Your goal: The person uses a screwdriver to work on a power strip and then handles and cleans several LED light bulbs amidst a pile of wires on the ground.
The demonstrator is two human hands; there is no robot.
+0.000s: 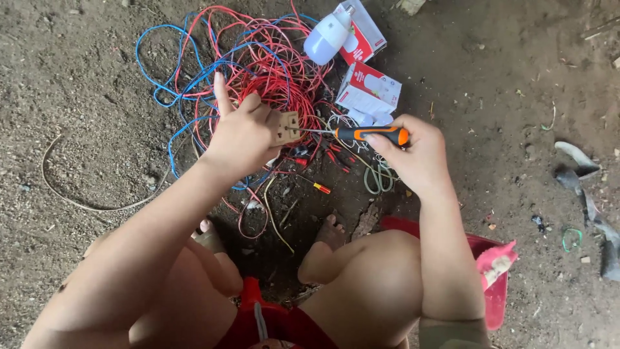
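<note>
Socket plate (285, 127), small and tan, sits pinched in the left hand (242, 136) above a tangle of red and blue wires (252, 71) on the dirt floor (84, 84). Right hand (420, 155) grips an orange-handled screwdriver (371, 134), tip at the plate; keeping the shaft square should prevent slipping.

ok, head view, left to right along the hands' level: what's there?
Curved loose wire on the dirt → left hand → beige socket plate → orange-handled screwdriver → right hand → dark scraps.
</note>
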